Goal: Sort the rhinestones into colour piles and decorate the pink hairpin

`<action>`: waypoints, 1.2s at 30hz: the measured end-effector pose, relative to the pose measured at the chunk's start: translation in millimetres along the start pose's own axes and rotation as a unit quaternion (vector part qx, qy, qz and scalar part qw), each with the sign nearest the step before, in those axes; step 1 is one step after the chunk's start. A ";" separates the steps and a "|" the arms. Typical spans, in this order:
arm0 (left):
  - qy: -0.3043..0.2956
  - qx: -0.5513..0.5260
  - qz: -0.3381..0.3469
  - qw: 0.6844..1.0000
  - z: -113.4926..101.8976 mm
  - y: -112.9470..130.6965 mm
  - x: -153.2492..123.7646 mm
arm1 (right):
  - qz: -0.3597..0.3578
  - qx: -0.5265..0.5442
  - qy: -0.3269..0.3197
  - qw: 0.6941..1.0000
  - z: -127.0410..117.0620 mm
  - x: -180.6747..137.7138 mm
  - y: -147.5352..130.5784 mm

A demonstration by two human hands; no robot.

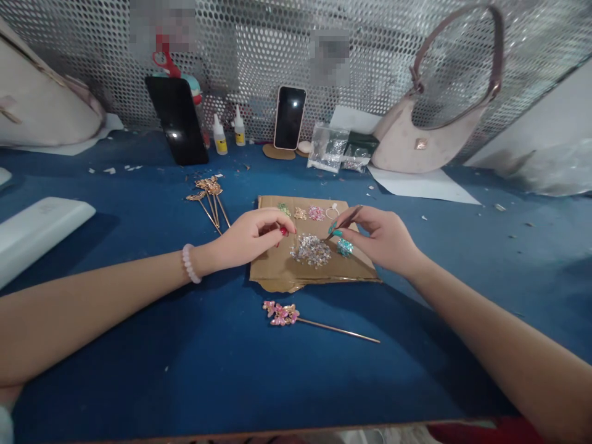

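Observation:
My right hand (382, 234) pinches a pair of dark tweezers (345, 222), whose tips reach the edge of a heap of clear, sparkling rhinestones (313, 250). My left hand (256, 237) hovers just left of that heap, fingers loosely curled with a gap by the thumb, and nothing shows in it. Under both hands lies a piece of cardboard (272, 268). Small piles of green stones (283, 209), gold stones (300, 213), pink stones (316, 213) and turquoise stones (345, 248) sit on it, beside a white ring (332, 211). Closer to me rests a gold hairpin (282, 313) with pink stones.
Several gold hairpins (210, 191) lie behind my left hand. Along the back stand a black tablet (178, 120), two glue bottles (220, 135), a phone (290, 117), plastic bags (327, 148) and a handbag (416, 142). A white case (41, 228) is at left.

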State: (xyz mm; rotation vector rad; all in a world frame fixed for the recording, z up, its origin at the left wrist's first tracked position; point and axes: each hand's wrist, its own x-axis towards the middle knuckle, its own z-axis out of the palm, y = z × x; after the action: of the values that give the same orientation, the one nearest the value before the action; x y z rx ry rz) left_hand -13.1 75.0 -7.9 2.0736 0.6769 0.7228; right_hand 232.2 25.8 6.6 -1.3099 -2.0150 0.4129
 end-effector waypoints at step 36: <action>0.005 0.006 -0.002 1.000 -1.3 -0.1 0.3 | -0.012 0.094 -0.073 0.993 -0.8 3.6 17.0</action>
State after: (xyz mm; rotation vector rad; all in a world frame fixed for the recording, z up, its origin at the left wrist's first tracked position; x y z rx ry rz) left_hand -13.7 75.9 -7.3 2.0800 0.6928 0.7288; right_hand 243.3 36.4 -1.6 -1.1679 -2.0525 0.6884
